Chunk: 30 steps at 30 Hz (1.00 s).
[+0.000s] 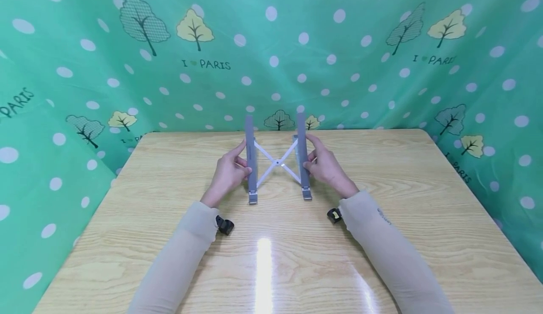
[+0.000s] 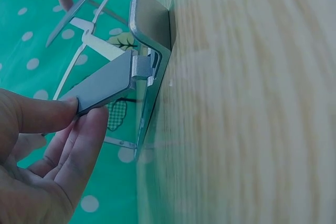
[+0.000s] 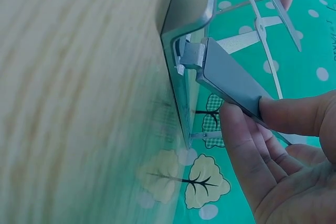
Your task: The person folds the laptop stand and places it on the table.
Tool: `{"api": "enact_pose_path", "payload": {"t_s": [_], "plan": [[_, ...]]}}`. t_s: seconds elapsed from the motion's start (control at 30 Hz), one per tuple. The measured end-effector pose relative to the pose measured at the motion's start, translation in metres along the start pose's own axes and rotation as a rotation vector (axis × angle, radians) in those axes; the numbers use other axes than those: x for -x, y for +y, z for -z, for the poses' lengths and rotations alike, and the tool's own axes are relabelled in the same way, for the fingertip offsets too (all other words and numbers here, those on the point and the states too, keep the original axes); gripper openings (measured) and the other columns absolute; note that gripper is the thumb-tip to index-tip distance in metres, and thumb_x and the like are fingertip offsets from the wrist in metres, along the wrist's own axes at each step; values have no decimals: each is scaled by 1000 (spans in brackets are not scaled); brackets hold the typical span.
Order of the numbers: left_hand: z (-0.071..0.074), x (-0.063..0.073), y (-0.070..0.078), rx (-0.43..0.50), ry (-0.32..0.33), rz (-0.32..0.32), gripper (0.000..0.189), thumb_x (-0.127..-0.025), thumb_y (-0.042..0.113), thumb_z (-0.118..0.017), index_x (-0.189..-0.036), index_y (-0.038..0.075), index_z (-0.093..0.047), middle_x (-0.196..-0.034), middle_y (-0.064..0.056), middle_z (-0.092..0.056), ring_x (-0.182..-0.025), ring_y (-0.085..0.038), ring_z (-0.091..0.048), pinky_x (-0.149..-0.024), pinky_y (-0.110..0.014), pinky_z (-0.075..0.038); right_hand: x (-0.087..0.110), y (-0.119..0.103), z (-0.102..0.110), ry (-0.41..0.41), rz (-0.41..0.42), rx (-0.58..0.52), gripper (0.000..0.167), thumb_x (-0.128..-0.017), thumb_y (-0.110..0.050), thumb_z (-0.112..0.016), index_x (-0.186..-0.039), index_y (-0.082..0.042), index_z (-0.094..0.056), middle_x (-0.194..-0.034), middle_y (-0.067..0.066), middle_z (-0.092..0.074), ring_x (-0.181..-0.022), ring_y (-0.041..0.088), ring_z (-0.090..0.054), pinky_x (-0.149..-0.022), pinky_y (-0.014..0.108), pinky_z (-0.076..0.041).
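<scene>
A grey folding laptop stand (image 1: 277, 162) stands on the table, its two long side arms joined by crossed bars. My left hand (image 1: 230, 171) pinches the left arm (image 1: 251, 156) between thumb and fingers. On the other side my right hand (image 1: 324, 163) pinches the right arm (image 1: 303, 156) the same way. Both upper arms tilt up from their hinges, as the left wrist view shows at the hinge (image 2: 142, 67). Seen from the right wrist, a lipped front end (image 3: 191, 9) rests against the table beside the raised arm (image 3: 231, 74).
The wooden table (image 1: 169, 238) carries a bright light reflection in front of the stand. A green patterned cloth (image 1: 297, 31) hangs behind and at both sides. Small black devices, one of them a black clip (image 1: 225, 225), sit at the sleeve cuffs.
</scene>
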State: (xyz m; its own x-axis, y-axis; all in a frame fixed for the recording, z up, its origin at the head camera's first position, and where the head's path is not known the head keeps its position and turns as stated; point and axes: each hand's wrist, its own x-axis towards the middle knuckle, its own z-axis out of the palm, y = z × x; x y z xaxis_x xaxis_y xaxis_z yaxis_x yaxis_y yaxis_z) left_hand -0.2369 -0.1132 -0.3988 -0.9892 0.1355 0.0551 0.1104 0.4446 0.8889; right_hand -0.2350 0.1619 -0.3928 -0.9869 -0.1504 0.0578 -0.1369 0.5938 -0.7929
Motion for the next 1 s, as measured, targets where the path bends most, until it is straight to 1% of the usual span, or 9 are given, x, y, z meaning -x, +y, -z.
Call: {"api": "enact_pose_path", "payload": {"t_s": [0.2,0.5,0.8,1.0], "plan": [[-2,0,0,5,-2,0,90,-79,-11,-68,-148,33,-32,-88,-14,-63,-70,-23,-62,-60,-33,-57,0,-2,-1,-13,-6,0,86,-86,6,-62,-153,-24,-17,-88,12,-60,-69,26,-62,-58,30,-56],[-3,1,2,0,-8,-1,90,-79,-10,-67,-149,34,-30,-89,-15,-62,-67,-23,-62,-63,-39,-58,2,-4,-1,-9,-15,15,85,-86,5,-61,-153,-23,-16,-90,12,-59,-68,22,-61,-59,30,-55],[-5,1,2,3,-6,18,92,-77,-11,-69,-148,34,-31,-87,-13,-62,-68,-23,-63,-61,-34,-58,2,-3,-5,-5,-8,20,86,-86,5,-62,-153,-23,-16,-89,11,-59,-68,22,-61,-57,30,-55],[-5,1,1,2,-1,17,92,-77,-12,-68,-148,33,-31,-87,-13,-62,-68,-24,-63,-60,-35,-58,2,-3,-6,-13,-15,19,86,-86,6,-61,-153,-24,-15,-91,11,-59,-69,22,-61,-58,30,-55]]}}
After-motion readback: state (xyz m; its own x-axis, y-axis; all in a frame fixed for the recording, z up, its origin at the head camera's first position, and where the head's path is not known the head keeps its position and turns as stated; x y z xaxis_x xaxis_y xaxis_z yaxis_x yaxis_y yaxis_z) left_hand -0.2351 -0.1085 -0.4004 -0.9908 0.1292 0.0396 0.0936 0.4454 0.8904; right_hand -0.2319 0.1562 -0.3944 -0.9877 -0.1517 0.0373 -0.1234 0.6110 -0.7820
